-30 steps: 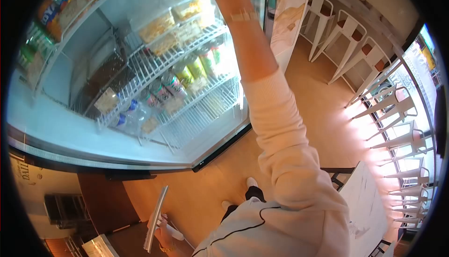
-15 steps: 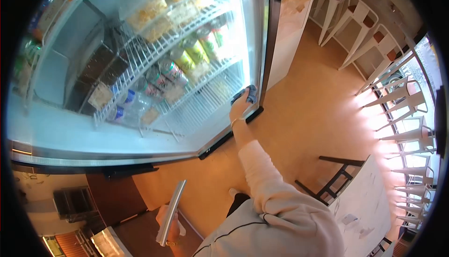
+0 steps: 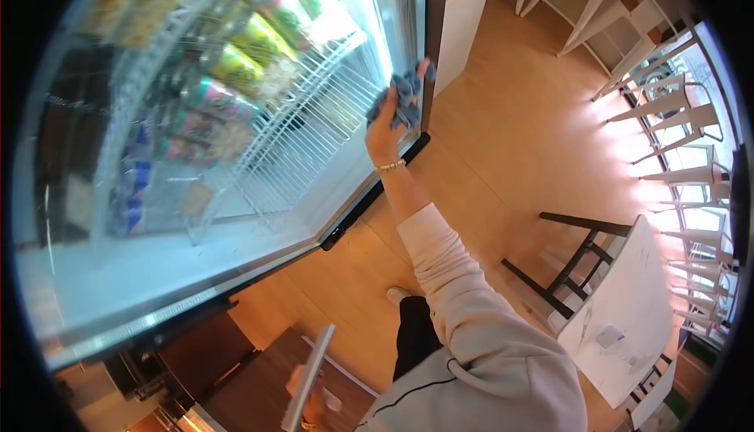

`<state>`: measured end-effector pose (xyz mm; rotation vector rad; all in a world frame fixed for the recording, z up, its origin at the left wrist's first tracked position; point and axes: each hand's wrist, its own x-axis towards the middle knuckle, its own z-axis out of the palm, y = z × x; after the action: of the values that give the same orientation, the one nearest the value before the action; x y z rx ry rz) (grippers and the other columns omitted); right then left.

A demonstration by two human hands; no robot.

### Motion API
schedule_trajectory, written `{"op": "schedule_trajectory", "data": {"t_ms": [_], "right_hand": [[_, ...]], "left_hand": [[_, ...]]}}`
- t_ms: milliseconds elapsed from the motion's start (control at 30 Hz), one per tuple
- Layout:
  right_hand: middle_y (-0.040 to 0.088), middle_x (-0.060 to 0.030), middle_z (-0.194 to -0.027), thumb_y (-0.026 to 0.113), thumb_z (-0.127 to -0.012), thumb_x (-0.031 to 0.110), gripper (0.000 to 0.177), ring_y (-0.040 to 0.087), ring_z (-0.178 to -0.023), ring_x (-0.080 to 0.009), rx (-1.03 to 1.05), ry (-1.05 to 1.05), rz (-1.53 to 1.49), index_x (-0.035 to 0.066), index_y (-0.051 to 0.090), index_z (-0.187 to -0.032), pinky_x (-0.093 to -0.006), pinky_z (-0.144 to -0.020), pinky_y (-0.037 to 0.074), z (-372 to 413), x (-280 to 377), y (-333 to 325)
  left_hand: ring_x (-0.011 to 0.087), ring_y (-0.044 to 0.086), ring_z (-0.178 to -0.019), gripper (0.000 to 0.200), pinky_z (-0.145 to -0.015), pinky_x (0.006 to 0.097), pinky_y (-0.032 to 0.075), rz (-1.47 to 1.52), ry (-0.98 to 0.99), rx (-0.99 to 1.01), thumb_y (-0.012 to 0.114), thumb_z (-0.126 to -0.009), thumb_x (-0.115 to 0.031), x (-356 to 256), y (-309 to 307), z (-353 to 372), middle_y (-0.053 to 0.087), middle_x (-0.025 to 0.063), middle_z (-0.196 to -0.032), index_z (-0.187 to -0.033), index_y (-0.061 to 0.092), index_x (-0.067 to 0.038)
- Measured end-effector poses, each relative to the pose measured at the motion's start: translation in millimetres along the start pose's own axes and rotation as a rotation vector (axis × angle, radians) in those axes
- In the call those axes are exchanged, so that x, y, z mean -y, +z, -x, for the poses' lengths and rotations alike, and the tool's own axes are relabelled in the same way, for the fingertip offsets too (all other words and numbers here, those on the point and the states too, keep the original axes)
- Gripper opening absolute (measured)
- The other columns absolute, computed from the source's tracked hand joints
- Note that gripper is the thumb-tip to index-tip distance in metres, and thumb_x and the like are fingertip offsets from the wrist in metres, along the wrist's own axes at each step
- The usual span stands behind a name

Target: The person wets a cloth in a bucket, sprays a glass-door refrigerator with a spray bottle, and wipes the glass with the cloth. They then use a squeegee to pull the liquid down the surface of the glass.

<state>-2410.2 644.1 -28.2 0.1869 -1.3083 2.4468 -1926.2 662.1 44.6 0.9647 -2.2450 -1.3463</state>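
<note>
A crumpled blue-grey cloth (image 3: 399,102) is gripped in my right hand (image 3: 383,133), with the arm stretched forward. This hand is at the right side of the lit display fridge (image 3: 302,232), just inside its dark frame and above the lower corner. Low in the view, my left hand (image 3: 308,397) is wrapped around a squeegee (image 3: 312,377) with a long silvery bar, tilted and held away from the fridge. The bar hides part of that hand's fingers.
Wire shelves (image 3: 306,110) in the fridge hold yellow cans (image 3: 239,67) and other packages. A marble-look table (image 3: 620,306) with a dark-legged chair (image 3: 569,267) stands to the right. White stools (image 3: 581,8) line the far side. A dark brown surface (image 3: 251,377) is at lower left.
My right hand has moved up along the fridge's right side, and more of the cloth shows. The view has shifted, and the squeegee appears lower and farther right, still in my left hand.
</note>
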Motion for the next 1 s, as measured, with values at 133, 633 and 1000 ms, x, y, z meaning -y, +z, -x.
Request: {"op": "schedule_trajectory", "data": {"t_ms": [133,633,1000], "right_hand": [[0.043,0.0077,-0.083,0.045,-0.092,0.009,0.056,0.038,-0.065,-0.0005,-0.224,0.313,-0.038,0.011,0.025,-0.144,-0.0157,-0.058,0.033,44,-109,-82],[0.053,0.0075,-0.062,0.047,-0.091,0.019,0.013,0.048,-0.049,-0.0080,-0.565,1.090,-0.315,0.025,0.054,-0.082,-0.0228,-0.041,0.034,211,-252,-164],[0.047,0.0074,-0.061,0.044,-0.093,0.029,0.024,0.043,-0.052,-0.0087,-0.690,0.937,-0.117,0.020,0.048,-0.071,-0.0255,-0.049,0.034,75,-258,-177]], "left_hand": [[0.0203,0.052,-0.057,0.024,-0.052,0.0310,0.041,-0.109,-0.089,0.246,0.054,-0.079,-0.018,4,50,-13,0.055,0.0108,-0.064,-0.067,0.055,0.002],[0.0229,0.053,-0.058,0.013,-0.053,0.0312,0.041,-0.038,-0.193,0.469,0.053,-0.070,-0.007,92,66,20,0.055,0.0146,-0.067,-0.072,0.057,0.006],[0.0231,0.052,-0.058,0.011,-0.052,0.0321,0.041,0.040,-0.336,0.277,0.054,-0.072,-0.007,104,77,30,0.054,0.0138,-0.066,-0.072,0.056,0.004]]}}
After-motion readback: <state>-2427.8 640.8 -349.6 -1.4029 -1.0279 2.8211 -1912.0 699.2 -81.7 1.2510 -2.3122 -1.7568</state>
